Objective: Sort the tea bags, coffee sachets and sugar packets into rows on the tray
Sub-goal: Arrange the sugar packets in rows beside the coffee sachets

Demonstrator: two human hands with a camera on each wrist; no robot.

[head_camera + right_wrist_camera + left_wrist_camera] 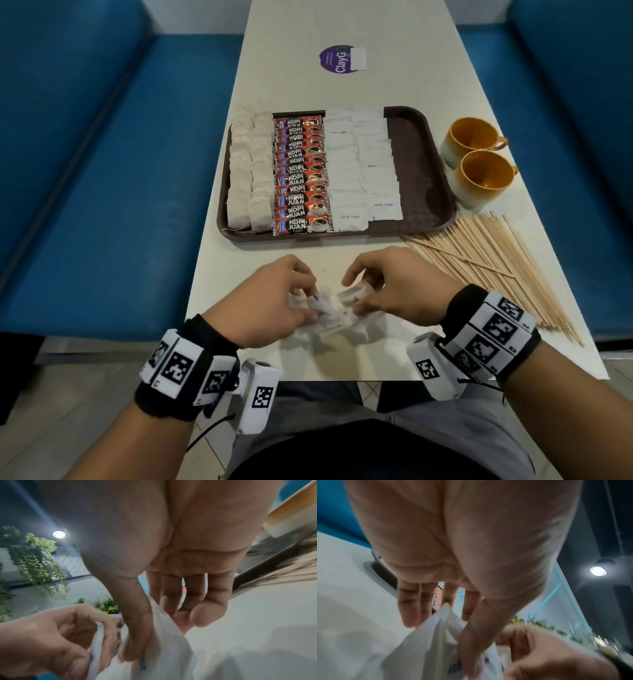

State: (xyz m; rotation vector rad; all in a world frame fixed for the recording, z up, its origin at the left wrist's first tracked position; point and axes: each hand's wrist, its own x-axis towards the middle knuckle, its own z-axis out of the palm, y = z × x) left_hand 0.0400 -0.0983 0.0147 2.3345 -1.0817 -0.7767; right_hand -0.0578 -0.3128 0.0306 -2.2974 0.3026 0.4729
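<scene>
We're looking down at the table [394,68], and both hands are busy at its near edge over a small heap of loose sugar packets [329,317]. The left hand [274,301] has its fingers [412,609] and thumb curled onto white packets, pinching them from the heap. The right hand [394,284] is clamped on a packet of its own, thumb pressing it against the fingers [211,601]; the right wrist view shows that white paper bunched under the thumb. The two hands are just beside each other, nearly touching over the pile.

Beyond them sits the brown tray [421,164], and we can see it well filled. On its left side run two columns of tea bags [248,171]. Next to those stands one column of red and black coffee sachets [301,174], overlapping like shingles. Right of that lie two columns of white sugar packets [363,171], and the tray's right part is bare.

To the right of the tray, two orange mugs [479,161] stand just beside each other. Nearer to us, a fan of wooden stirrers [496,260] lies spread on the table beside the right wrist. Farther up the table sits a purple round sticker [337,60].
</scene>
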